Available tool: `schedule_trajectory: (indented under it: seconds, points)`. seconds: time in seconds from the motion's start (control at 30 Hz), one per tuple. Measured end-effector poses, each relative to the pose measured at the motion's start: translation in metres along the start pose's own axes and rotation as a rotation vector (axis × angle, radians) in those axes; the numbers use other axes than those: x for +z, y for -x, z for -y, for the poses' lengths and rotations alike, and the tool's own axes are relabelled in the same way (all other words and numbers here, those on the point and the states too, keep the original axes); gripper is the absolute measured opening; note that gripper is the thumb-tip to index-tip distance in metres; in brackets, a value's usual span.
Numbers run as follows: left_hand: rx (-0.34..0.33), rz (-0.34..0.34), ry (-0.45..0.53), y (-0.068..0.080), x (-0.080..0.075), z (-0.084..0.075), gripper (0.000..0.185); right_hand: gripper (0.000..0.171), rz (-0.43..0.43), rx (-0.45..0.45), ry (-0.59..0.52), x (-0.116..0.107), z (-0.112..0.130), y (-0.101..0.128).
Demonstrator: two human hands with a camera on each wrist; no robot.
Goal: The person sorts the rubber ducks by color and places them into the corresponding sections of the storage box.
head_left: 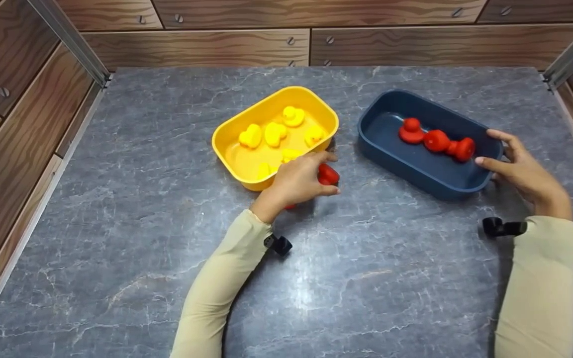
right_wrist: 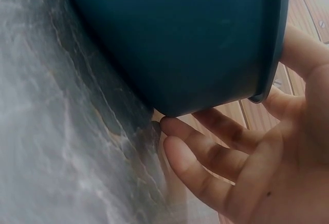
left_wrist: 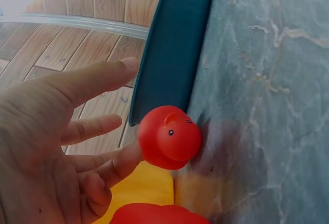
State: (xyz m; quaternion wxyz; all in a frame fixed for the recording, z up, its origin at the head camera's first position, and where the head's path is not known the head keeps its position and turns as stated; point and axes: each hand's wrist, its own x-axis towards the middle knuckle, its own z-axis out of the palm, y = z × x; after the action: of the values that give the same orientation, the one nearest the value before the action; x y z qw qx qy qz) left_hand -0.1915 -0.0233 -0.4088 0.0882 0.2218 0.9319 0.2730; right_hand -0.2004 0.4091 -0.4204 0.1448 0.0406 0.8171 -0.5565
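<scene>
My left hand point(head_left: 301, 179) is spread above a red rubber duck point(head_left: 328, 175) beside the yellow bin point(head_left: 237, 175). In the left wrist view, thumb and fingers are apart, with a fingertip right at the duck's side. Part of a second red thing point(left_wrist: 159, 215) shows low in that view; in the head view my hand mostly hides it. My right hand point(head_left: 532, 171) holds the end of the dark blue bin point(head_left: 411, 171), thumb and index finger over its rim, other fingers below against the outer wall. Red ducks point(head_left: 435, 141) lie in a row inside.
Several yellow rubber ducks point(head_left: 275, 134) lie in the yellow bin. Both bins stand on a grey marbled table point(head_left: 132, 223), a narrow gap between them. Wood-patterned panels point(head_left: 217, 47) enclose the back and sides.
</scene>
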Motion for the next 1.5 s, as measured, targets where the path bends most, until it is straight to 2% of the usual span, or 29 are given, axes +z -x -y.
schedule_trajectory:
  seconds: [0.47, 0.7, 0.97, 1.17, 1.3, 1.5]
  points:
    - [-0.029, -0.001, -0.177, -0.002, 0.012, 0.0, 0.062, 0.066, 0.008, -0.008, 0.006, 0.001, 0.001, 0.001]
    - [-0.047, 0.029, -0.179, -0.004, 0.014, 0.001, 0.058, 0.067, 0.0, -0.002, 0.088, 0.002, 0.001, 0.0]
    - [-0.024, 0.02, -0.192, -0.004, 0.015, 0.002, 0.048, 0.066, -0.013, 0.011, 0.099, 0.002, 0.0, 0.0]
    - [0.0, 0.005, -0.157, -0.003, 0.013, 0.002, 0.047, 0.067, -0.006, 0.009, 0.08, 0.001, 0.001, -0.001]
    - [0.007, 0.002, -0.091, -0.003, 0.01, 0.002, 0.048, 0.065, -0.006, 0.008, 0.066, 0.001, 0.0, -0.001]
    - [0.004, 0.004, 0.016, -0.001, 0.004, -0.001, 0.046, 0.064, -0.005, -0.006, -0.015, 0.001, -0.001, 0.0]
